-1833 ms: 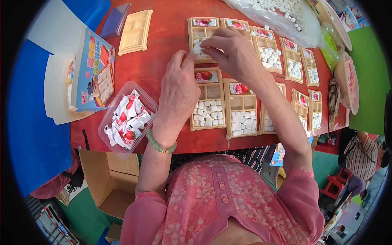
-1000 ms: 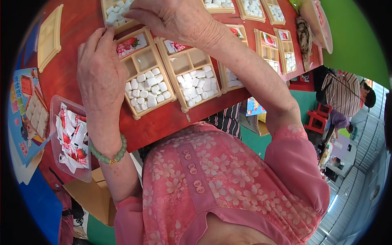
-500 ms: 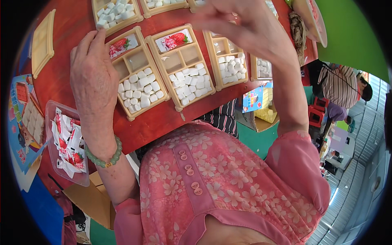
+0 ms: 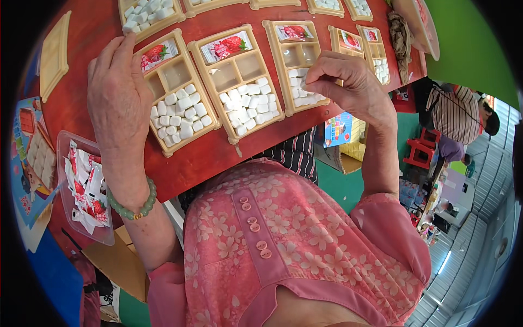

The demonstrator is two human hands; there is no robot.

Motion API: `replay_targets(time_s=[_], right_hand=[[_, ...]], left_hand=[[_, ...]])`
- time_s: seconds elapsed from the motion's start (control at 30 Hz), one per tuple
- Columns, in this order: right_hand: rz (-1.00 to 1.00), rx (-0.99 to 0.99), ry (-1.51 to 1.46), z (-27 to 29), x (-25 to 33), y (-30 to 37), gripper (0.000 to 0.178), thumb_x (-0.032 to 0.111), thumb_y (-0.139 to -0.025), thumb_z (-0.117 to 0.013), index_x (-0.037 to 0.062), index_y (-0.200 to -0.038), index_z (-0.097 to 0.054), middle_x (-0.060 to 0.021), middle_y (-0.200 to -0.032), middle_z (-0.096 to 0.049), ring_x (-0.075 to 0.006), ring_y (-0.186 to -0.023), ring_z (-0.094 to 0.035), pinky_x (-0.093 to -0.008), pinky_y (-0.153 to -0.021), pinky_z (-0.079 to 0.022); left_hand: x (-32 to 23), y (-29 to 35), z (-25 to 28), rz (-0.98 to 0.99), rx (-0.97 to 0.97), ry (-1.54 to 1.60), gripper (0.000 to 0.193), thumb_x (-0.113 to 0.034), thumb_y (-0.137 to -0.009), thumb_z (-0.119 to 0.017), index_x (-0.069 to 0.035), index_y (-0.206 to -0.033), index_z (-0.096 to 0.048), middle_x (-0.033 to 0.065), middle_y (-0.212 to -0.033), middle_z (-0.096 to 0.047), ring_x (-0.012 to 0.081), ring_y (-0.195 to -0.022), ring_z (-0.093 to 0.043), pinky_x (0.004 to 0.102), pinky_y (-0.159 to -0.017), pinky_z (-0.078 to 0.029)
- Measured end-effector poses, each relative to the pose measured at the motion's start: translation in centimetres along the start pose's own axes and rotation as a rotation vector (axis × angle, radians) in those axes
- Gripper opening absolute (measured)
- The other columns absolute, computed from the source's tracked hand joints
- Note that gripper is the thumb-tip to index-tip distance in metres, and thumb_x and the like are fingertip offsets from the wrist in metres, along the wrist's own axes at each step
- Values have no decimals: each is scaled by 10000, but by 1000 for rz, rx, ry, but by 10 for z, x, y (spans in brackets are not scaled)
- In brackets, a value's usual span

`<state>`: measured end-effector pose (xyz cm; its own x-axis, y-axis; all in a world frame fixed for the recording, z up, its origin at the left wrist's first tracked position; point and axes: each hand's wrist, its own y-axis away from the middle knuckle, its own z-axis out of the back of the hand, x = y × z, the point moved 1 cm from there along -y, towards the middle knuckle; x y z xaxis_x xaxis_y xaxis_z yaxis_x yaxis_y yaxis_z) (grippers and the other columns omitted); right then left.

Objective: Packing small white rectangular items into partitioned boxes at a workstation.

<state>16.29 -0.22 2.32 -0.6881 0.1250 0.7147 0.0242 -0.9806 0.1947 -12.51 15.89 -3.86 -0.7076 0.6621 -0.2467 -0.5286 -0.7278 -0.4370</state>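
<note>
I took it for a workshop hall: rows of matching cream trays (image 4: 251, 66) across a red table (image 4: 175, 174) at twelve o'clock, a cardboard box (image 4: 117, 265) at eight, a co-worker in stripes (image 4: 453, 113) and red stools (image 4: 418, 156) near three, ribbed metal roofing (image 4: 482, 237) and a strip light (image 4: 445, 262) at four.

1. Upper left: the left hand (image 4: 117, 90) partly covers a cream compartment tray (image 4: 177, 75) holding white marshmallows (image 4: 180, 113).
2. Right of upper centre: the right hand (image 4: 354, 87), fingers bent, hangs over another tray (image 4: 291, 55).
3. Left edge: a clear plastic tub (image 4: 98, 236) contains strawberry-printed sachets (image 4: 86, 188).
</note>
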Motion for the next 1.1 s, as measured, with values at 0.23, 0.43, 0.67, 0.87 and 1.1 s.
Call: replay_targets(time_s=[0.23,0.43,0.67,0.87,1.1], right_hand=[[-1,-1,106,-7,3,2,47,-42,-868,-682,-4,-891,-666,-27,-806,-600,-116,-733,-600,-278,-656,-470],[33,-7,108,5,8,3,65,-51,-890,-647,-4,-930,-667,-42,-831,-617,-118,-739,-604,-279,-652,-469],[40,-205,240,0,14,24,328,241,-936,-685,25,-1183,-673,-122,-1145,-665,-245,-1036,-643,-353,-883,-499],[77,-115,678,-52,2,44,1057,762,-787,-525,116,-1581,-264,-132,-1636,-256,-330,-1518,-216,-546,-1219,-113],[99,-181,672,-63,-6,37,1011,699,-811,-571,93,-1567,-286,-134,-1622,-285,-331,-1499,-263,-545,-1218,-128]], left_hand=[[-1,2,1,-6,-1,0,313,-125,-999,-528,-4,-1269,-630,164,-1228,-638,343,-1104,-595,427,-954,-498],[0,0,3,-6,-10,1,314,-135,-1003,-527,-4,-1270,-632,166,-1224,-640,343,-1106,-595,430,-953,-499],[4,0,2,-19,20,4,317,-136,-1005,-528,-4,-1274,-630,179,-1234,-636,347,-1126,-594,430,-963,-495],[-1,-2,2,-9,17,5,306,-143,-1004,-533,-11,-1260,-637,161,-1222,-648,341,-1111,-601,427,-959,-497],[0,-4,-1,-28,-4,-3,303,-149,-1004,-538,-10,-1253,-641,163,-1214,-653,339,-1103,-605,420,-947,-499]])
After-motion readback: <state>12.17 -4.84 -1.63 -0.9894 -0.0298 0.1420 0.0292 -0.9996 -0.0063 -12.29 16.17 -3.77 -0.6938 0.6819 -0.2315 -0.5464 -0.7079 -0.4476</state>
